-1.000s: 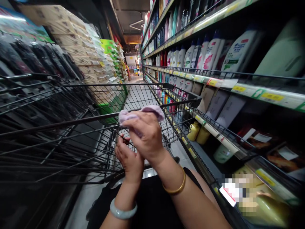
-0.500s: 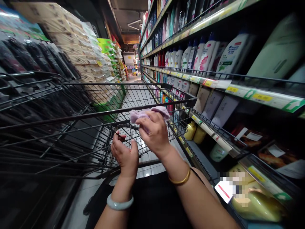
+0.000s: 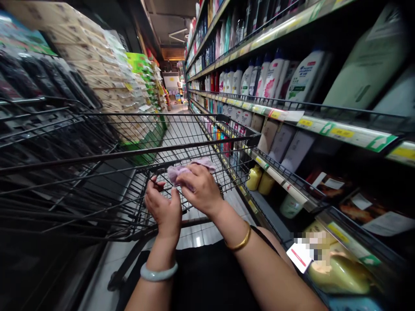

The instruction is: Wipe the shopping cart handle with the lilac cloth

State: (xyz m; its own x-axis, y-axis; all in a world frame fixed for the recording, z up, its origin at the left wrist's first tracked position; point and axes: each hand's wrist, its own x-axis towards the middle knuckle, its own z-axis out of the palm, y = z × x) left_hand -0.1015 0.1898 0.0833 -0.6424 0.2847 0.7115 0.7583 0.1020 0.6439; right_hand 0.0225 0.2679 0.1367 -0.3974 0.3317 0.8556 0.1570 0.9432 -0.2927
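My right hand (image 3: 201, 190) is closed on a crumpled light-purple cloth (image 3: 177, 172); the cloth sticks out past both sides of the fingers, over the basket of a black wire shopping cart (image 3: 207, 142). Just left of it, my left hand (image 3: 164, 207) is half curled, its thumb standing apart from the fingers. No object shows in the left palm, and its fingertips overlap the cart's wires; whether they touch the wire is unclear. A pale bangle sits on the left wrist and a gold one on the right.
Shelves of shampoo bottles (image 3: 274, 77) line the right, with price strips along the edges. Gold bottles (image 3: 254, 178) stand on a lower shelf. Stacked tissue packs (image 3: 94, 56) rise on the left beside dark packaged goods. The tiled aisle floor (image 3: 181, 125) runs ahead.
My right hand has moved down and left with the cloth, closer to my left hand. The left hand keeps its shape. The whole view has shifted slightly.
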